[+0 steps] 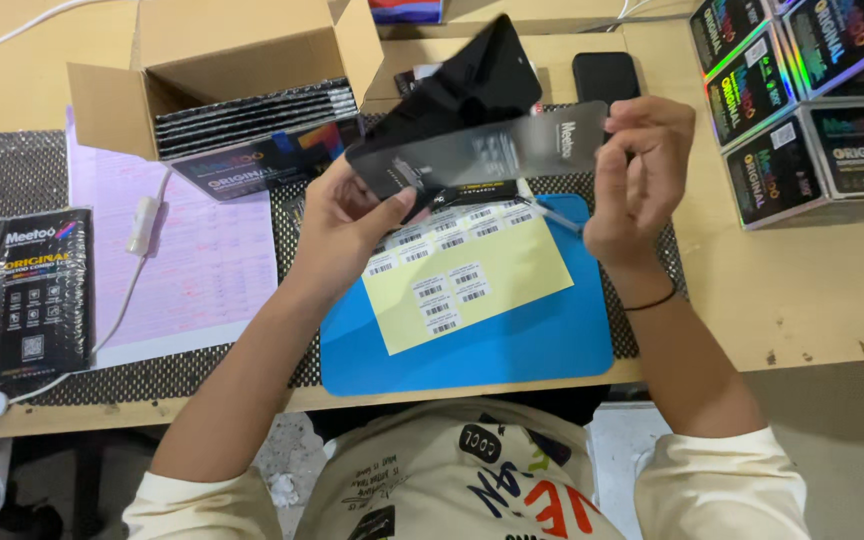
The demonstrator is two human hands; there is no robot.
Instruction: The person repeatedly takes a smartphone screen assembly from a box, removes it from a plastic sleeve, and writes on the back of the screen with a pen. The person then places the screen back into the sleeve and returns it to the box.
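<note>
Flat grey sleeve [512, 150] ran left-right between both hands, held up above the blue mat [492, 350] on the desk [802, 300]. Left hand [347, 225] gripped its lower left end; right hand [637, 175] pinched the right end. Black screen panel [482, 80] stuck out up-left behind it, nearer the left hand.
</note>
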